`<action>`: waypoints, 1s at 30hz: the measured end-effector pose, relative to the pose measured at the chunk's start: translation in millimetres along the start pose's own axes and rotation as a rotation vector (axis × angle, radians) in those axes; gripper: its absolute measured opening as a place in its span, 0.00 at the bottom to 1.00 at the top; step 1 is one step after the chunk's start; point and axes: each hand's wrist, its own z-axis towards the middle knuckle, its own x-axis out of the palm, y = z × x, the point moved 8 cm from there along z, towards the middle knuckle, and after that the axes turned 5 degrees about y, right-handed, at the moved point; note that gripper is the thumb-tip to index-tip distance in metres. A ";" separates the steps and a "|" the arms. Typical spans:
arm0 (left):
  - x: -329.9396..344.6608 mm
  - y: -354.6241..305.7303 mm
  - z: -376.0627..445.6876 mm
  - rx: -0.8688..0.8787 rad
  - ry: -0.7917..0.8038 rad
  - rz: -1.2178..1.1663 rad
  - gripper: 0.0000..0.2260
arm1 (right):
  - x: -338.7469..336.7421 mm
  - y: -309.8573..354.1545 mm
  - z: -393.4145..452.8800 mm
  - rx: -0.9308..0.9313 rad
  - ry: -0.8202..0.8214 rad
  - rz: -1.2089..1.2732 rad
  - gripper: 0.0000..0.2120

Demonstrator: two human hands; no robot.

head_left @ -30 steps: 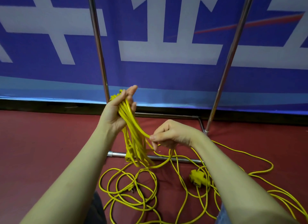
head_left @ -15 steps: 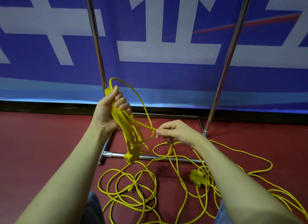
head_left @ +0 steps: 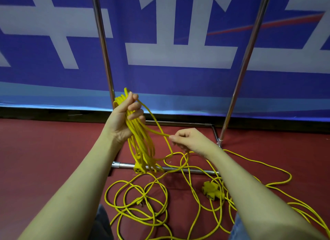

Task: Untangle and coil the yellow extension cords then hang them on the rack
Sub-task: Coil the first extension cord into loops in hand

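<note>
Coiling in progress. The left hand [head_left: 125,118] is gripping a bundle of gathered loops [head_left: 142,145] at their top, raised above the floor so the turns are hanging freely and staying even in length; a yellow socket end [head_left: 139,168] is dangling at the bundle's bottom, in front of the rack's lower bar [head_left: 178,168]. The right hand [head_left: 189,141] is pinching the running strand [head_left: 157,130] between thumb and fingertips, held out to the side, probably to measure off the next loop and keep it from twisting. The yellow extension cords [head_left: 142,200] are thin, glossy and limp, and much of their length is lying in loose overlapping rings on the red floor [head_left: 35,159] between the person's knees and off to the right (how many separate cords cannot be told). A multi-outlet block [head_left: 211,190] is resting among the strands beside the right forearm. The rack's uprights [head_left: 103,48] are standing bare against the blue banner [head_left: 178,82], so hanging is judged not yet begun.
</note>
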 end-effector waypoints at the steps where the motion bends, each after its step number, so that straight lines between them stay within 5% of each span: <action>1: 7.3 4.8 2.5 -0.065 0.112 -0.108 0.09 | -3.1 -2.6 1.1 0.020 -0.052 -0.028 0.15; 3: 9.3 7.7 4.3 -0.128 0.175 -0.179 0.18 | -4.6 -6.7 4.3 0.040 -0.106 -0.069 0.16; 7: 7.7 6.3 -0.1 -0.143 0.263 -0.132 0.21 | -7.5 -8.9 8.6 -0.009 -0.119 0.055 0.08; 14: 9.9 6.3 -8.3 -0.128 0.076 0.316 0.15 | -21.0 -15.4 6.2 0.036 -0.313 -0.154 0.17; 17: 13.8 15.6 -9.8 -0.180 0.048 0.487 0.15 | -33.8 -12.2 4.9 0.086 -0.400 0.197 0.15; 23: -6.6 35.1 -10.0 -0.239 -0.197 0.711 0.10 | -23.6 6.3 1.9 0.203 -0.146 1.147 0.16; 30: -11.7 74.0 -11.1 -0.397 -0.201 0.713 0.07 | -13.6 46.9 3.0 0.041 -0.007 1.432 0.28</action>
